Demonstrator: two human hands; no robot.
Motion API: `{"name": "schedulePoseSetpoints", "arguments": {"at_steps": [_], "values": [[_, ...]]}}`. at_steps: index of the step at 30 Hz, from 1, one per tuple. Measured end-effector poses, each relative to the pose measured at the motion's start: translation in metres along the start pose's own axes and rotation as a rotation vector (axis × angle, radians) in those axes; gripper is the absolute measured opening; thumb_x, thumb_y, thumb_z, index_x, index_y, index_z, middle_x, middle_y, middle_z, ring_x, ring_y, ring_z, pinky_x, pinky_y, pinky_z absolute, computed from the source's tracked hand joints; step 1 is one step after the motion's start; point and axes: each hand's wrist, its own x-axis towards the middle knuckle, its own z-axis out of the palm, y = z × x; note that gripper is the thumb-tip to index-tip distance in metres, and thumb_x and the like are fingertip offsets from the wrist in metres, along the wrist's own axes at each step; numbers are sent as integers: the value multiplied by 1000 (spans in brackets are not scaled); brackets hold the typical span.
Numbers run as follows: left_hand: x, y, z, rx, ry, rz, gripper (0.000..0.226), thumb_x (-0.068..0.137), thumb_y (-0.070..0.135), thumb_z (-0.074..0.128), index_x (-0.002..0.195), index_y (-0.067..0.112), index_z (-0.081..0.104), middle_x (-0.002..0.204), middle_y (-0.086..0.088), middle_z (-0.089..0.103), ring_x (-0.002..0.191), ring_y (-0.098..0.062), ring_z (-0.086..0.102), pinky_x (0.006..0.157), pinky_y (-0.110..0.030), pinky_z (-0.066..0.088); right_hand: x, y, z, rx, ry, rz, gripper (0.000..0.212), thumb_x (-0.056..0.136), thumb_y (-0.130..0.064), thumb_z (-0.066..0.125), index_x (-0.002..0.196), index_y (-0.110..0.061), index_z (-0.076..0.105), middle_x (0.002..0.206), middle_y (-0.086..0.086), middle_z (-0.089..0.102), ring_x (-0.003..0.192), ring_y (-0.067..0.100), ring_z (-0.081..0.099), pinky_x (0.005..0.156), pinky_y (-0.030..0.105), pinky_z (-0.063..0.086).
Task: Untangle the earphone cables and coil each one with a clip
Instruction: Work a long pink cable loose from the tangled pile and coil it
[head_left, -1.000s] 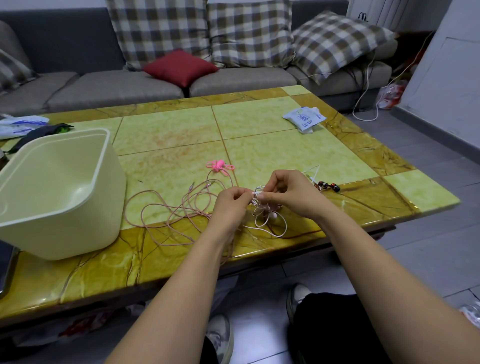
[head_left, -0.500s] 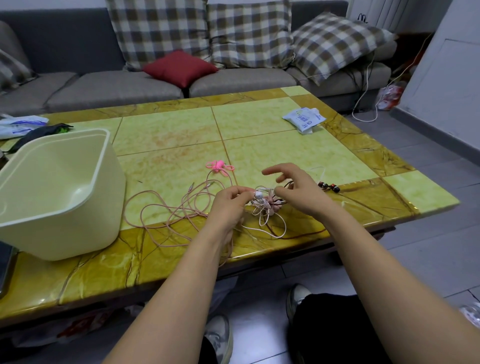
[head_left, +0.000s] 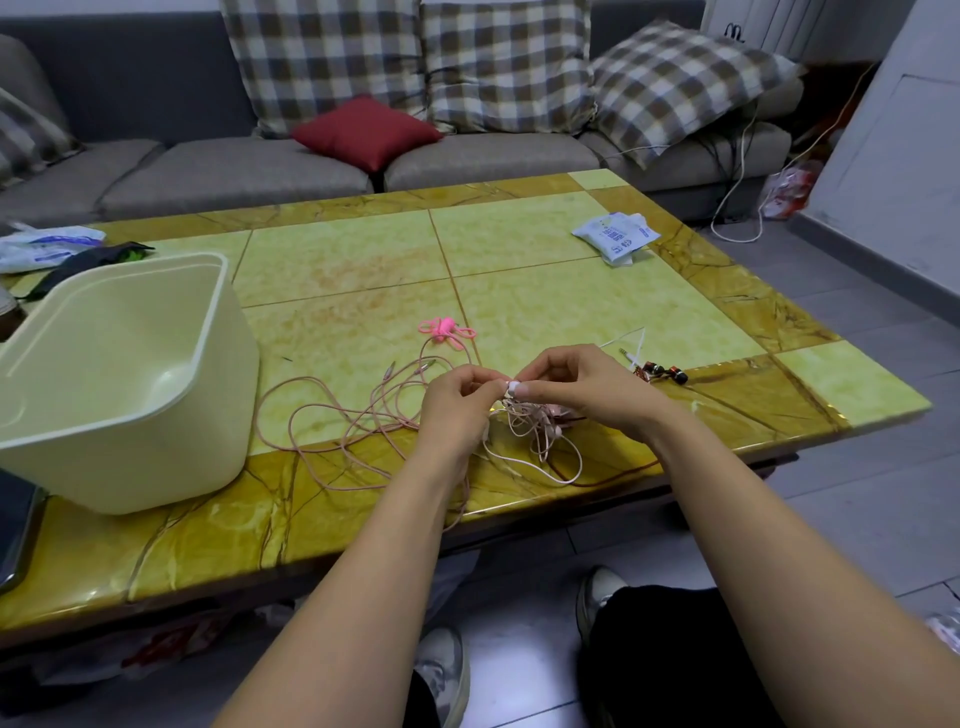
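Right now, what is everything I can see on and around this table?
coffee table: one, yellow-green tiles with a brown border, centre
tub: one, cream, left end of the table
earphone cables: count unclear, pink and white, tangled by the near edge
clip: one, pink, just beyond the cables
earbuds: a pair, red and black, right of the hands
packet: one, white and blue, far right corner
sofa: one, grey, behind the table
checked cushions: three, brown and white, on the sofa
red cushion: one, on the sofa
shoes: two, pale, on the floor
left hand: pinches the cables
right hand: pinches the cables
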Motion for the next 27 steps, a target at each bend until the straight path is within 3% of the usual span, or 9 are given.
{"name": "schedulePoseSetpoints", "arguments": {"at_steps": [5, 8, 11, 14, 18, 22, 24, 27], "values": [[3, -4, 3, 86, 35, 2, 6, 89, 11, 63, 87, 11, 69, 72, 2, 60, 62, -9, 50, 57, -23, 39, 0, 1, 4, -61, 74, -55, 19, 80, -15, 79, 84, -3, 65, 74, 16, 70, 63, 17, 63, 60, 23, 50], [7, -7, 2, -33, 97, -102, 9, 95, 13, 54, 93, 9, 62, 69, 1, 50, 55, -11, 41, 50, -24, 32, 0, -2, 3, -180, 165, -167, 12, 80, -9, 76, 81, -13, 65, 72, -3, 66, 65, 2, 57, 67, 18, 44], [9, -4, 1, -205, 89, -208, 7, 100, 15, 47, 99, 9, 49, 69, -3, 47, 44, -10, 31, 39, -17, 26, -1, -4, 0, -152, 258, -285, 17, 81, -2, 68, 89, -17, 64, 73, -5, 62, 69, 4, 55, 71, 21, 41], [6, 0, 2, -204, 43, -217, 6, 101, 20, 46, 100, 15, 48, 75, -3, 49, 44, -9, 32, 41, -19, 26, -2, 0, 0, -173, 178, -170, 18, 85, -2, 59, 95, -15, 68, 70, 0, 58, 61, 9, 52, 61, 25, 46], [2, 0, 5, -120, 23, -126, 12, 100, 21, 46, 90, 27, 46, 74, -3, 46, 49, -11, 33, 42, -19, 25, -2, 4, 6, -254, 56, -47, 10, 87, -17, 63, 87, -20, 72, 67, 2, 60, 57, 9, 53, 55, 28, 46], [0, 3, 4, -143, -12, -56, 6, 100, 19, 44, 97, 24, 46, 69, -2, 41, 46, -10, 28, 43, -21, 20, -2, 0, 5, -183, -20, -32, 16, 88, -29, 62, 82, -20, 74, 75, 15, 61, 65, 13, 50, 61, 32, 40], [-2, 5, 4, -134, -44, -21, 7, 100, 18, 44, 100, 25, 46, 68, -1, 37, 47, -10, 27, 43, -21, 20, -2, 2, 6, -176, -55, -34, 15, 88, -31, 66, 84, -18, 73, 69, 11, 56, 66, 14, 48, 63, 32, 38], [-5, 11, 2, -141, -92, 31, 20, 95, 8, 42, 92, 24, 53, 65, 3, 36, 48, -8, 28, 41, -18, 23, 0, 4, 3, -176, 19, -75, 9, 88, -23, 70, 86, -15, 73, 59, 2, 45, 58, 14, 41, 60, 29, 34]]}}
